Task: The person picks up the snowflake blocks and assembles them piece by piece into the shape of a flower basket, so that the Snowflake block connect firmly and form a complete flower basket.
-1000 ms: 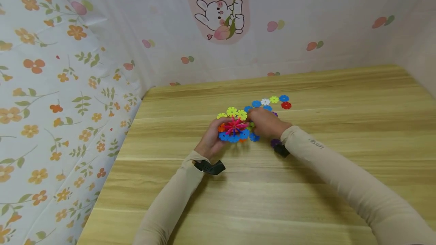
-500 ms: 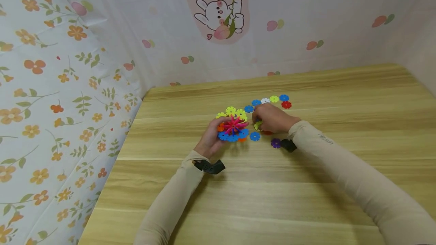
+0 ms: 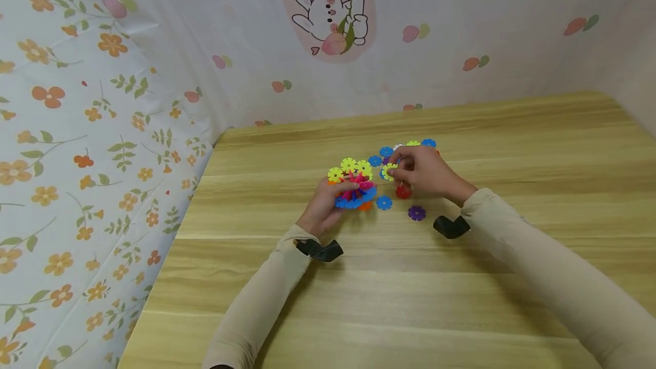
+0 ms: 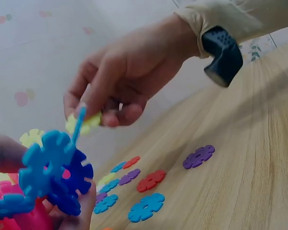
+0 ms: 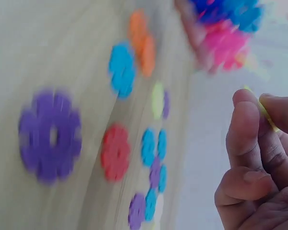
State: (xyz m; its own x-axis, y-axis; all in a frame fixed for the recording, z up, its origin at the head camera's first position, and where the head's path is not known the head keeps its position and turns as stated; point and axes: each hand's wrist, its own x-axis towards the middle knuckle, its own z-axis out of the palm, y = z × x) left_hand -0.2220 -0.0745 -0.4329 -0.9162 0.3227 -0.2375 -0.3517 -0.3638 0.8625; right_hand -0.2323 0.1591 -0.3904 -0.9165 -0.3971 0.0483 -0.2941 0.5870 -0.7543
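Observation:
My left hand point(image 3: 322, 205) grips a cluster of joined snowflake discs point(image 3: 370, 193), with pink, blue, yellow and orange pieces. Its thumb lies across the pink part. In the left wrist view, light-blue and dark-blue discs point(image 4: 48, 163) of the cluster face the camera. Just to the right, my right hand point(image 3: 427, 171) pinches one yellow snowflake disc point(image 3: 388, 172) between thumb and fingers. The right wrist view shows that yellow disc point(image 5: 268, 116) edge-on, raised off the table. A small gap separates the two hands in the head view.
Loose discs lie on the wooden table point(image 3: 359, 289): a blue one point(image 3: 384, 203), a purple one point(image 3: 417, 213) and a red one point(image 3: 403, 191) below my right hand. Several more point(image 3: 386, 152) lie behind it. A patterned cloth point(image 3: 246, 27) hangs beyond the table's back edge.
My right hand has moved right and away from the cluster, and now holds the yellow disc up. My left hand has tilted the cluster, its thumb now over the pink part.

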